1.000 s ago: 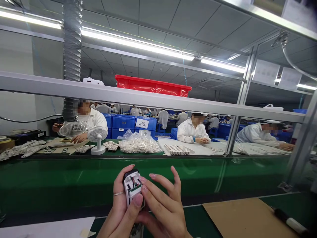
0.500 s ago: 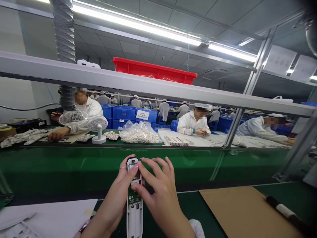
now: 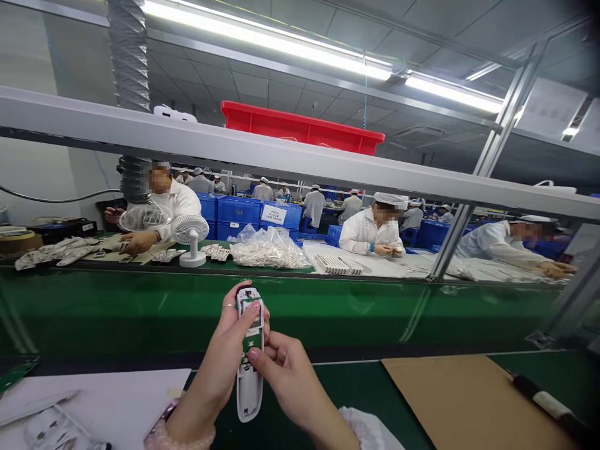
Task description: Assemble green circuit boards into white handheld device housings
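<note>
A long white plastic housing with a green circuit board seated in its open face stands upright in front of me, above the green bench mat. My left hand wraps round its left side, thumb pressed on the upper part. My right hand is curled, with its thumb and fingertips pinching the board at the housing's middle.
A green conveyor belt runs across behind the hands. A white sheet with clear plastic parts lies at lower left, brown cardboard and a black-and-white pen at right. Workers in white sit across the line, beside a small fan.
The housing has come up and more of its length shows. My right hand's spread fingers have curled into a pinch lower down, at the middle of the board.
</note>
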Motion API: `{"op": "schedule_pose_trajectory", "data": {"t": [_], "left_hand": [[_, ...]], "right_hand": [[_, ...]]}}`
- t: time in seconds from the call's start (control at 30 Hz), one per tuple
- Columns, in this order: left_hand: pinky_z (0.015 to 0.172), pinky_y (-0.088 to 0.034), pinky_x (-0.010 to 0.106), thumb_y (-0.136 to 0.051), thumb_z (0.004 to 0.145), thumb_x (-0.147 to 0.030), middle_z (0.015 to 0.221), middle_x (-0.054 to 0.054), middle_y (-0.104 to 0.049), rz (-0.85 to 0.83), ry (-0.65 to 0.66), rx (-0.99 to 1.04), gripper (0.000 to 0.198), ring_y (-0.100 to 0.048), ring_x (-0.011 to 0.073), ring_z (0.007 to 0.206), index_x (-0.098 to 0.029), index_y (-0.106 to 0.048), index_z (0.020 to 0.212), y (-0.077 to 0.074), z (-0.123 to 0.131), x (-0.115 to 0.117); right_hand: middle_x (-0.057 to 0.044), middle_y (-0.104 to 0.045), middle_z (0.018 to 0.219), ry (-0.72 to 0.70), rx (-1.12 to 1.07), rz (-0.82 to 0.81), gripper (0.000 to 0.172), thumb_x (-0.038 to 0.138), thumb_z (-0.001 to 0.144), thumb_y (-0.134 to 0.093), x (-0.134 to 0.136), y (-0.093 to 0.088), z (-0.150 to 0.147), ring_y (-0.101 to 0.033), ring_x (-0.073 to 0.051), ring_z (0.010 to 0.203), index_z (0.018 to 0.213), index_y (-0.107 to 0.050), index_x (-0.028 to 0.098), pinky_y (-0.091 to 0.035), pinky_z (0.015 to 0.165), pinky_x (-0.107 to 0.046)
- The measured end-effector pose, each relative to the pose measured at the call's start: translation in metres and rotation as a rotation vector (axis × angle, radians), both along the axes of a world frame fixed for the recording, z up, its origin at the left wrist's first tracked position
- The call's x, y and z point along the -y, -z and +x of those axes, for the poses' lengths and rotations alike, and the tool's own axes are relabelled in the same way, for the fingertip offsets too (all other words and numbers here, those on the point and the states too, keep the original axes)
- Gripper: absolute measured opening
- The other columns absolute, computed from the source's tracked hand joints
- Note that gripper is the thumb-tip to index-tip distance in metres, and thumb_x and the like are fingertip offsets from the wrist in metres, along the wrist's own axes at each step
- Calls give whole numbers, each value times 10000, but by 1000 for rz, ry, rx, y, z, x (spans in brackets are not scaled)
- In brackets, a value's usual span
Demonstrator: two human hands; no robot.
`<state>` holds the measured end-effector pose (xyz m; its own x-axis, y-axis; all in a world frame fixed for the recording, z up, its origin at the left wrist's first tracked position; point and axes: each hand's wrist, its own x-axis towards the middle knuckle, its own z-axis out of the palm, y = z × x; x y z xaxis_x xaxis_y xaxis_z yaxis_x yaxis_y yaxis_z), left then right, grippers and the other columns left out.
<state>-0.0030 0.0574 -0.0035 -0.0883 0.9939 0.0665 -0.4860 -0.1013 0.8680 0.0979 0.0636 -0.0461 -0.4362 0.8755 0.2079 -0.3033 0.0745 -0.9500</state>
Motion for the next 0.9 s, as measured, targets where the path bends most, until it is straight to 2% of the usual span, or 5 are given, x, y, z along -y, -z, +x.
{"op": "schedule_pose_trajectory", "data": {"t": [0.3,0.47,0.6,0.73,0.9], "left_hand": [[615,-461,219,-608,833,-367,749,-39,-601,60,-26,-7,475,-554,112,631,-324,-391,1253,3,-3,-3],[775,-496,349,-560,853,-401,992,45,-659,23,71,13,491,-617,229,949,-333,-366,1299,3,0,-1],[987,-373,418,-566,841,-440,1306,105,-544,-31,119,-122,652,-497,279,1199,-311,-247,1395,11,11,-4],[1074,-267,423,-562,822,-527,1458,128,-374,-47,168,-228,834,-372,278,1313,-277,-85,1459,11,9,-3],[1027,-347,392,-455,877,-503,1401,116,-453,51,209,-386,511,-430,260,1270,-232,-409,1308,3,-6,-1]], "right_hand": [[-15,-619,704,-25,41,14,509,590,690,-701,-9,1,3,-548,-115,660,889,-658,123,-430,657,-232],[-14,-615,733,113,94,3,510,596,724,-661,-12,-7,8,-574,-139,659,994,-633,164,-456,596,-245],[-27,-646,770,211,140,27,471,558,678,-715,-17,-6,18,-587,-152,699,930,-666,162,-448,621,-246],[-34,-665,728,409,234,34,385,482,594,-786,-20,3,76,-589,-171,699,769,-697,151,-431,648,-260],[-3,-572,522,761,282,-7,375,466,479,-820,5,7,185,-507,-142,533,547,-621,156,-344,514,-245]]}}
